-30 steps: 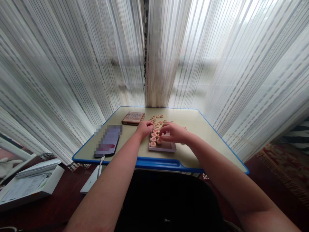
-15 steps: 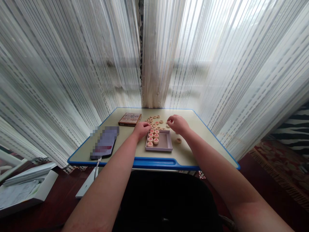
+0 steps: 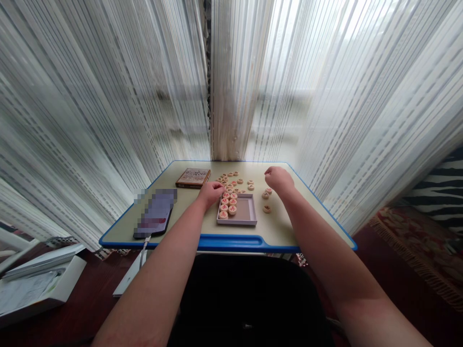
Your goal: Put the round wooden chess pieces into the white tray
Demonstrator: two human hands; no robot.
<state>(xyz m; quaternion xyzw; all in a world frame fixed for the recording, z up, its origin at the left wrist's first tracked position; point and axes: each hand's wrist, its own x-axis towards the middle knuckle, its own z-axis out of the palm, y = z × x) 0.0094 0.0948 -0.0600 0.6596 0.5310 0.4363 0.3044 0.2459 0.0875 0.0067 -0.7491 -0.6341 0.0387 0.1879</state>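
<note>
A shallow pale open box (image 3: 237, 222) stands near the front middle of the table. Round wooden Chinese chess pieces (image 3: 232, 210) with red characters fill two columns along its left side; its right part shows bare bottom. My left hand (image 3: 211, 193) is closed at the box's back left corner, and whatever its fingertips hold is hidden. My right hand (image 3: 279, 179) is curled shut above the table's right side; what it holds, if anything, is out of sight. Beneath and left of it lie loose pieces (image 3: 266, 209), and more chess pieces (image 3: 240, 181) are scattered behind the box.
A flat brown printed box (image 3: 193, 177) lies at the back left of the table. Nearer on the left is a phone (image 3: 155, 212) with a white cable (image 3: 145, 245) plugged in. The table (image 3: 195, 221) has a blue rim, and curtains hang close behind it.
My right hand has moved right and slightly up, away from the loose pieces behind the box, and its fingers are more curled. My left hand stays at the box's corner.
</note>
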